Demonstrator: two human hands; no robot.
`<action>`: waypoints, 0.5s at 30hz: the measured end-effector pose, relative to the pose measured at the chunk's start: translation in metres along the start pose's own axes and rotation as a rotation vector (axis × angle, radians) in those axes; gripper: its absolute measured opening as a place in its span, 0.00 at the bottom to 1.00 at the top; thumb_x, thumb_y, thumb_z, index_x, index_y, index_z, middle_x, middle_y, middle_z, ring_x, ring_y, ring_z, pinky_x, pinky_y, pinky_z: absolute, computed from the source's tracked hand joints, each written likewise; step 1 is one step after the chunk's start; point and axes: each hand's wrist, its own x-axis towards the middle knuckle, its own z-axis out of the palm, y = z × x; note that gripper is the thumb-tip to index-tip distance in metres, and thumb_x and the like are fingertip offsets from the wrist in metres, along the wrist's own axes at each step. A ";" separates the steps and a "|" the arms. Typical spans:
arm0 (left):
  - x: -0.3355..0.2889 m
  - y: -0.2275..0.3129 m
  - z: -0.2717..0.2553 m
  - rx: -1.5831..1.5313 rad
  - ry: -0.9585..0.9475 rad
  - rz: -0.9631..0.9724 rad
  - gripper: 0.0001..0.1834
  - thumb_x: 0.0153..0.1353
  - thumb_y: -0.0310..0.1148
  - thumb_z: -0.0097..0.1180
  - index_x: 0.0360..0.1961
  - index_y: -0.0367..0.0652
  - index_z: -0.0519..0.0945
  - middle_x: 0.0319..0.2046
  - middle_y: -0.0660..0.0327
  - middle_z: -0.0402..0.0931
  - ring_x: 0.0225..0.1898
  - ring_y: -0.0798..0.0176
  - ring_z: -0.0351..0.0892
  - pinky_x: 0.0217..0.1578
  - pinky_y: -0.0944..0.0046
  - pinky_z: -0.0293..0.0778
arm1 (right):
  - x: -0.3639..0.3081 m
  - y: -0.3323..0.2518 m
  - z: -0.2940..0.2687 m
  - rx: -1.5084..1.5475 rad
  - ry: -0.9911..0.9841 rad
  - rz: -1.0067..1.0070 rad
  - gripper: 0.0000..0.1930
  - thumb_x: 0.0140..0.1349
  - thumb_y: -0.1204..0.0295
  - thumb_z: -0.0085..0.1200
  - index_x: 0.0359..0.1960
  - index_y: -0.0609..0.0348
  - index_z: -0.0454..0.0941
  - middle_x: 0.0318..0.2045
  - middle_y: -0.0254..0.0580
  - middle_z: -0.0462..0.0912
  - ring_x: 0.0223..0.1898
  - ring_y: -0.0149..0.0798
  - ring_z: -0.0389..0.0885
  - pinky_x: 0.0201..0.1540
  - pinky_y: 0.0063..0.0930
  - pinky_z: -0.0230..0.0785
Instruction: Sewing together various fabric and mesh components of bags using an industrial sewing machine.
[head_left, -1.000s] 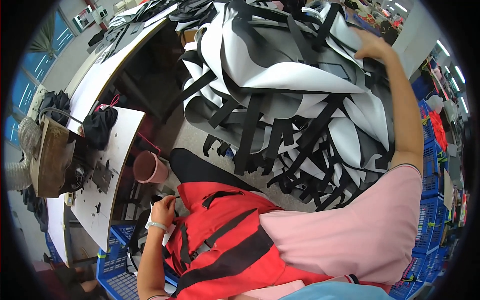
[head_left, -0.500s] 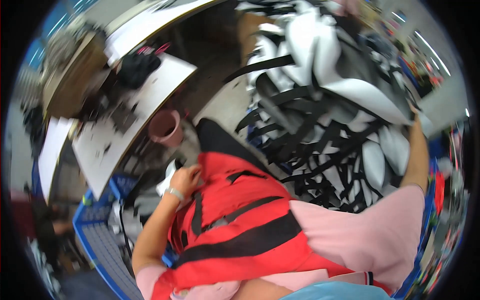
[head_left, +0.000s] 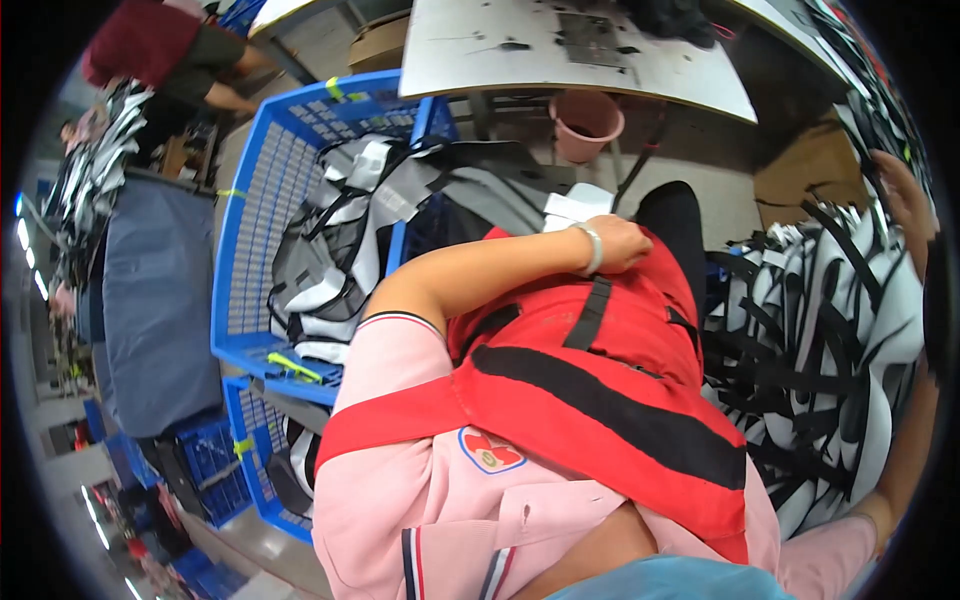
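A heap of white, grey and black pieces (head_left: 815, 375) stands to the right of a red apron (head_left: 560, 325), its long panels (head_left: 895, 345) running near to far. The right hand (head_left: 905, 200) is nearer, at the heap's far outer edge (fingers gripping or not, I can't tell from here). The left hand (head_left: 625, 243) rests on the apron, fingers curled, any pinch hidden, a white piece (head_left: 582, 206) just beside it.

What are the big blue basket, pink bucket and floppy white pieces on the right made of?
Big blue lattice basket: probably hard plastic, slightly shiny, with moulded-looking holes.
Round pink bucket: likely plastic too; smooth, evenly coloured sides.
Curved white pieces: perhaps coated fabric or thin foam; they look smooth and bend softly, but I can't be sure.
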 end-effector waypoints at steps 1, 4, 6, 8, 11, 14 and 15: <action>-0.020 -0.012 0.006 0.015 -0.002 -0.073 0.10 0.58 0.37 0.51 0.36 0.45 0.78 0.29 0.50 0.79 0.34 0.44 0.80 0.35 0.49 0.74 | 0.054 -0.071 0.076 0.086 -0.210 -0.009 0.20 0.61 0.81 0.44 0.56 0.58 0.72 0.48 0.46 0.79 0.48 0.42 0.78 0.53 0.33 0.69; -0.020 -0.011 0.019 -0.021 0.205 0.010 0.08 0.56 0.36 0.53 0.32 0.45 0.78 0.29 0.52 0.79 0.33 0.45 0.79 0.35 0.50 0.74 | 0.120 -0.153 0.217 0.205 -0.590 -0.281 0.26 0.55 0.78 0.56 0.58 0.59 0.70 0.53 0.50 0.76 0.53 0.44 0.76 0.55 0.32 0.68; -0.039 -0.012 0.015 -0.101 0.345 0.036 0.06 0.53 0.34 0.55 0.29 0.44 0.79 0.29 0.53 0.78 0.32 0.46 0.79 0.35 0.51 0.74 | 0.138 -0.213 0.286 0.317 -0.732 -0.287 0.24 0.58 0.70 0.58 0.57 0.60 0.71 0.53 0.51 0.77 0.49 0.48 0.79 0.53 0.34 0.70; -0.079 -0.006 -0.012 -0.165 0.464 -0.083 0.07 0.54 0.31 0.56 0.31 0.40 0.81 0.30 0.53 0.78 0.33 0.48 0.79 0.35 0.53 0.74 | 0.139 -0.239 0.342 0.535 -0.820 -0.340 0.24 0.60 0.71 0.57 0.58 0.60 0.70 0.50 0.48 0.78 0.47 0.41 0.79 0.49 0.33 0.71; -0.153 -0.036 -0.043 -0.277 0.655 -0.338 0.08 0.56 0.31 0.56 0.33 0.38 0.81 0.30 0.52 0.78 0.33 0.47 0.79 0.35 0.54 0.74 | 0.119 -0.241 0.409 0.826 -1.005 -0.368 0.22 0.63 0.66 0.55 0.58 0.59 0.70 0.46 0.40 0.79 0.45 0.34 0.76 0.46 0.32 0.71; -0.213 -0.090 -0.064 -0.114 0.897 -0.688 0.10 0.56 0.30 0.56 0.36 0.37 0.81 0.31 0.52 0.78 0.35 0.47 0.78 0.37 0.54 0.74 | 0.074 -0.226 0.460 0.871 -0.978 -0.303 0.25 0.62 0.67 0.58 0.60 0.53 0.63 0.36 0.39 0.76 0.30 0.29 0.76 0.33 0.26 0.72; -0.229 -0.109 -0.070 0.055 0.891 -0.777 0.10 0.55 0.30 0.56 0.37 0.37 0.81 0.33 0.52 0.77 0.37 0.47 0.78 0.40 0.54 0.73 | 0.068 -0.227 0.470 0.925 -0.946 -0.311 0.27 0.62 0.68 0.57 0.61 0.48 0.60 0.32 0.37 0.74 0.25 0.27 0.72 0.27 0.24 0.69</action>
